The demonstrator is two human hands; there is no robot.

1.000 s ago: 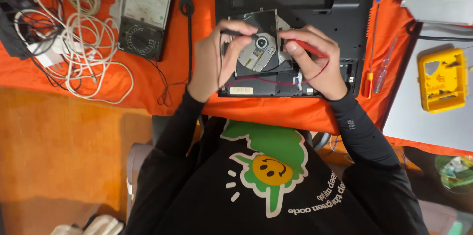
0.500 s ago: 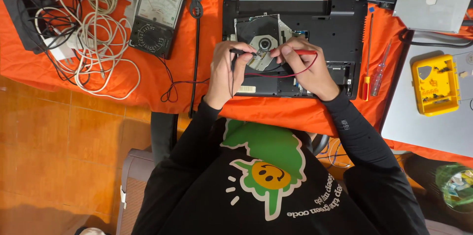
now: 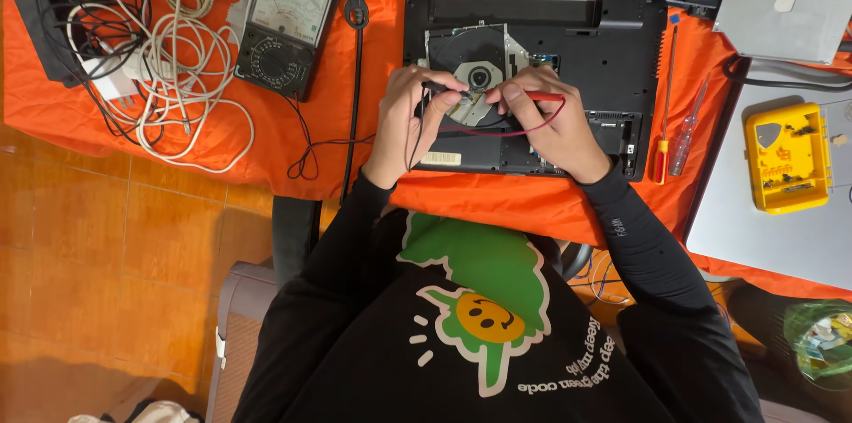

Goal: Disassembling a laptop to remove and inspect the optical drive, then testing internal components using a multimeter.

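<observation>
On the orange cloth, both hands are parked over the opened black laptop (image 3: pixel 612 59), right on its exposed optical drive (image 3: pixel 475 68): the left hand (image 3: pixel 404 121) is pinched on a black test probe (image 3: pixel 437 87) and the right hand (image 3: pixel 555 126) is pinched on a red test probe (image 3: pixel 543 96). Both probes lie roughly crosswise with tips pointing inward toward each other, nearly meeting just below the drive's spindle hub (image 3: pixel 480 79), so neither hand looks clearly closer. The analog multimeter (image 3: pixel 286 31) sits off to the left, well apart.
</observation>
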